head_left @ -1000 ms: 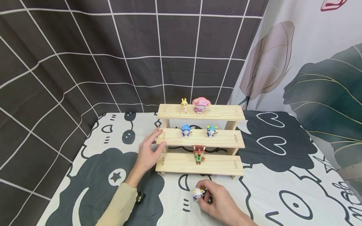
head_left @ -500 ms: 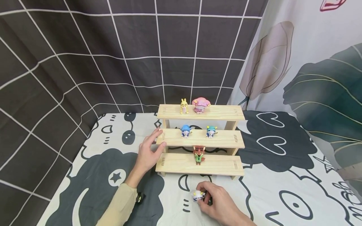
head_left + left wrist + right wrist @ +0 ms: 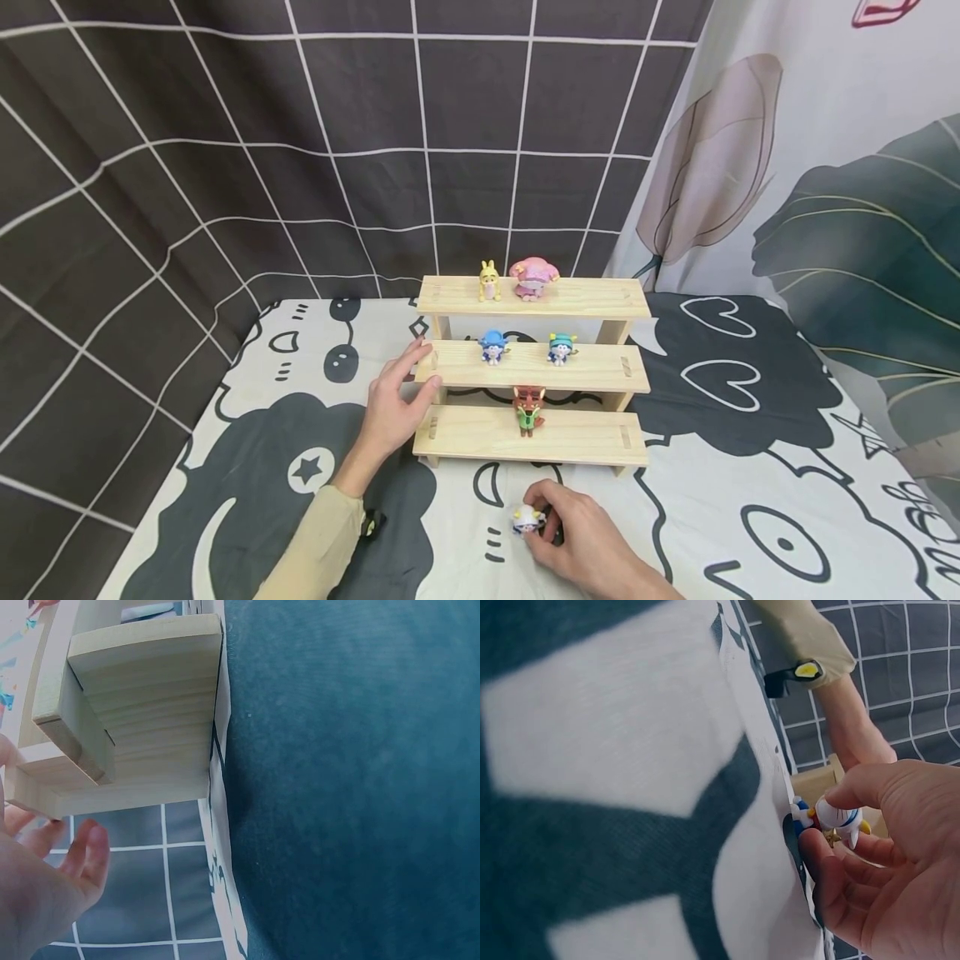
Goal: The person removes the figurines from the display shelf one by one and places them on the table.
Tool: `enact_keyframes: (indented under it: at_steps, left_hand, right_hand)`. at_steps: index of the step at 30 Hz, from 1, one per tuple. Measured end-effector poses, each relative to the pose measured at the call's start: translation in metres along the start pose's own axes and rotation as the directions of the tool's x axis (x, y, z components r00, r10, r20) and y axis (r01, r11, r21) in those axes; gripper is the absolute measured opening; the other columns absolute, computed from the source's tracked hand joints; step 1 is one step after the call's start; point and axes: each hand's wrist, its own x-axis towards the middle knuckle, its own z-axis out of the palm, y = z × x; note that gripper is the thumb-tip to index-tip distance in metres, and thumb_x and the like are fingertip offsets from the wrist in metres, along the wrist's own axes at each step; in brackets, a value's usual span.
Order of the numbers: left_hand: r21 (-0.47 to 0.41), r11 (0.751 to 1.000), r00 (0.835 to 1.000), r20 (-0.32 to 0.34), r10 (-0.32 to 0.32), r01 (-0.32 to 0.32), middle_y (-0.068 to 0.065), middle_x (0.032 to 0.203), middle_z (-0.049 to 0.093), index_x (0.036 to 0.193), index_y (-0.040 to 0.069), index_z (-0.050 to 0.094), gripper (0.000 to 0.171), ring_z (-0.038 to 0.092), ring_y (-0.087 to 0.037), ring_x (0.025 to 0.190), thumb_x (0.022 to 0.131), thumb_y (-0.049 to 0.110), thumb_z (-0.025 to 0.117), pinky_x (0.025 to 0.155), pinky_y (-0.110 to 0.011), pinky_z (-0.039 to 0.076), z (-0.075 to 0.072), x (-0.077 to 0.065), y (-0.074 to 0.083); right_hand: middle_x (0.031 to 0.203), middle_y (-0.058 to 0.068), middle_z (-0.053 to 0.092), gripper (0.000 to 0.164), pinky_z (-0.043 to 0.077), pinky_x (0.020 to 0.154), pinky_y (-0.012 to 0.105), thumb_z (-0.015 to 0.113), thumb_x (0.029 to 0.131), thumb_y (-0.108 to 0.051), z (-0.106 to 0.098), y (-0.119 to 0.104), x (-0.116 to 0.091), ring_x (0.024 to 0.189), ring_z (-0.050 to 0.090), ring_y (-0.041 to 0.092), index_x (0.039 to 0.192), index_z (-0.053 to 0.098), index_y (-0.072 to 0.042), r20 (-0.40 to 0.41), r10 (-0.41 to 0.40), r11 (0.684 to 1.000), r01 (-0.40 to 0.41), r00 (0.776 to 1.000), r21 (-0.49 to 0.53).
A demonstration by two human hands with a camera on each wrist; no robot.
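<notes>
My right hand [image 3: 581, 533] pinches a small figurine [image 3: 527, 517] with a white cap and yellow horns, low over the patterned cloth in front of the shelf. In the right wrist view the thumb presses on the cap of the figurine [image 3: 831, 816], fingers behind it, its blue-and-white lower end pointing to the cloth. A three-tier wooden shelf [image 3: 600, 368] stands beyond. My left hand [image 3: 393, 404] rests at the left end of its middle tier, fingers loosely extended. In the left wrist view, the fingers [image 3: 90, 859] lie beside the end of the wooden shelf [image 3: 150, 697].
A yellow long-eared figurine [image 3: 489, 285] and a pink figurine [image 3: 533, 280] occupy the top tier. Blue-hatted [image 3: 493, 348] and teal-hatted [image 3: 560, 350] figurines stand on the middle one. A red fox figurine [image 3: 528, 412] is on the bottom tier. A dark gridded curtain [image 3: 360, 100] hangs behind.
</notes>
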Motion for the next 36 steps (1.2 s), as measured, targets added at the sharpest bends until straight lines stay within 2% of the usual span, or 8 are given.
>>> enact_keyframes:
  at_steps: [7, 17, 21, 27, 36]
  left_hand:
    - [-0.005, 1.000, 1.000, 0.000, 0.002, -0.002, -0.017, 0.144, 0.053, 0.133, 0.002, 0.062, 0.043, 0.053, -0.029, 0.129, 0.091, 0.009, 0.070, 0.086, -0.049, 0.052, 0.000, 0.000, 0.000]
    - [0.002, 1.000, 1.000, 0.001, 0.000, 0.000, -0.018, 0.143, 0.053, 0.133, 0.002, 0.062, 0.043, 0.053, -0.030, 0.128, 0.092, 0.009, 0.070, 0.087, -0.049, 0.052, 0.000, 0.000, 0.000]
    - [0.008, 1.000, 1.000, 0.001, 0.000, 0.000, -0.019, 0.143, 0.053, 0.132, 0.001, 0.062, 0.042, 0.054, -0.031, 0.127, 0.091, 0.009, 0.070, 0.087, -0.049, 0.052, 0.000, 0.000, 0.000]
    - [0.004, 1.000, 1.000, -0.001, -0.002, 0.002, -0.019, 0.144, 0.053, 0.133, 0.002, 0.062, 0.044, 0.054, -0.031, 0.127, 0.091, 0.008, 0.071, 0.087, -0.049, 0.052, 0.000, -0.001, 0.000]
    - [0.000, 1.000, 1.000, -0.002, -0.002, 0.002, -0.021, 0.143, 0.052, 0.133, 0.001, 0.062, 0.044, 0.055, -0.032, 0.126, 0.091, 0.009, 0.071, 0.087, -0.050, 0.052, 0.000, 0.000, 0.000]
  right_hand:
    - [0.086, -0.014, 0.060, 0.033, 0.048, 0.057, 0.021, 0.081, 0.080, -0.010, -0.001, 0.001, -0.001, 0.063, 0.056, -0.003, 0.106, 0.061, -0.013, -0.001, 0.012, 1.000, -0.012, 1.000, 0.020]
    - [0.093, -0.004, 0.065, 0.043, 0.047, 0.056, 0.023, 0.087, 0.079, -0.020, -0.019, 0.003, -0.003, 0.066, 0.057, -0.002, 0.112, 0.060, -0.008, -0.115, -0.038, 0.999, 0.036, 0.993, -0.024]
    - [0.091, -0.003, 0.066, 0.037, 0.048, 0.053, 0.023, 0.085, 0.080, -0.014, -0.027, 0.004, -0.003, 0.066, 0.057, -0.002, 0.108, 0.062, -0.009, -0.193, -0.075, 0.997, 0.069, 0.978, -0.038]
    - [0.087, -0.002, 0.067, 0.033, 0.047, 0.048, 0.023, 0.081, 0.077, 0.000, -0.042, 0.002, 0.003, 0.063, 0.058, -0.002, 0.104, 0.063, -0.007, -0.294, -0.144, 0.989, 0.130, 0.945, -0.068]
    - [0.087, -0.006, 0.068, 0.038, 0.047, 0.047, 0.023, 0.080, 0.073, 0.008, -0.067, 0.001, 0.015, 0.063, 0.059, 0.001, 0.104, 0.064, -0.005, -0.362, -0.176, 0.983, 0.146, 0.915, -0.110]
